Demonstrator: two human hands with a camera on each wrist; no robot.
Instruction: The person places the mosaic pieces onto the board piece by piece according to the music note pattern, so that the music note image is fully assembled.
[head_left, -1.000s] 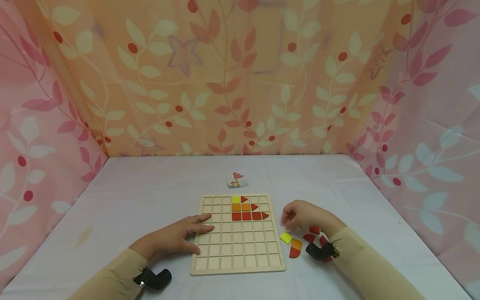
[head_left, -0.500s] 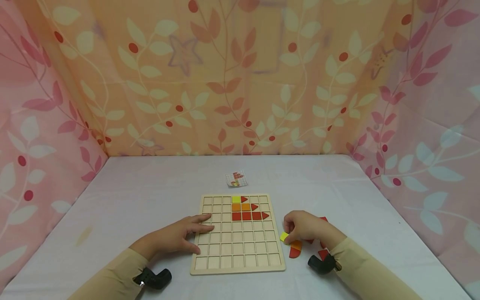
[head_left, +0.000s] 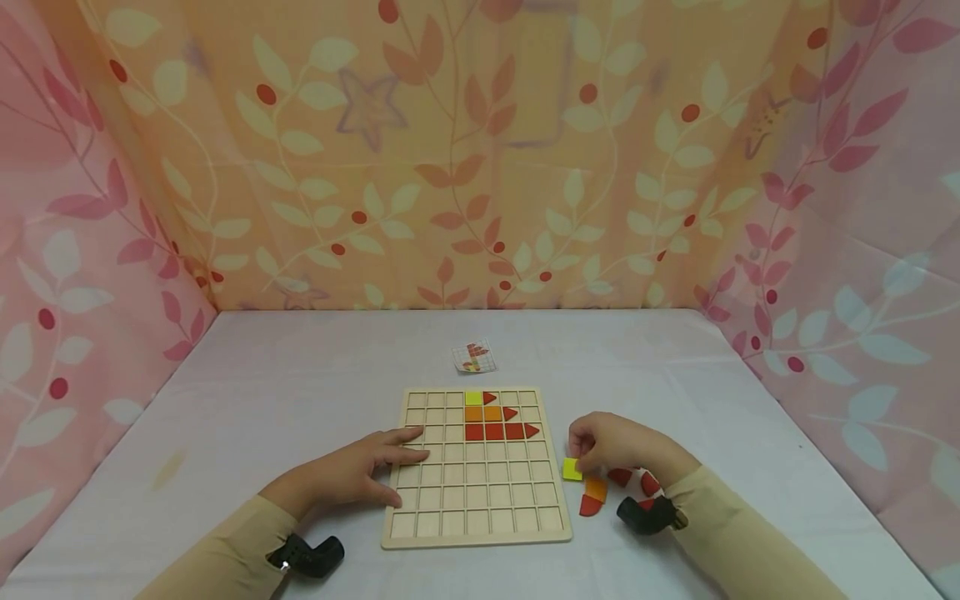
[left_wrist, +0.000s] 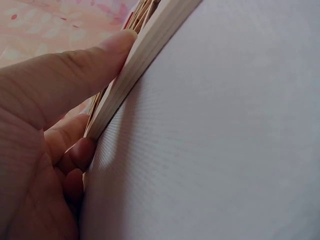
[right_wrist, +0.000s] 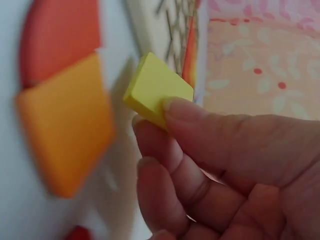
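My right hand (head_left: 618, 443) pinches a yellow square tile (right_wrist: 155, 87) between thumb and fingertips, just off the right side of the wooden grid board (head_left: 480, 537). The right wrist view shows the tile tilted, with its free corner pointing up. My left hand (head_left: 351, 471) rests on the board's left edge, its fingers spread. In the left wrist view, the thumb (left_wrist: 95, 62) lies against the board's rim. Near the board's top sit a yellow square (head_left: 473, 398), orange squares (head_left: 483, 413), red squares (head_left: 494, 432) and red triangles at the row ends.
By my right hand lie an orange square tile (head_left: 596, 487), a red quarter-round tile (head_left: 591, 506) and several other red pieces (head_left: 649, 482), partly hidden by the hand and wrist camera. Beyond the board is a small printed pattern card (head_left: 474, 356). Patterned curtains (head_left: 480, 167) surround the white table.
My right hand has come down to the yellow square tile, taken it between thumb and fingers and raised it slightly. My left hand has stayed on the board.
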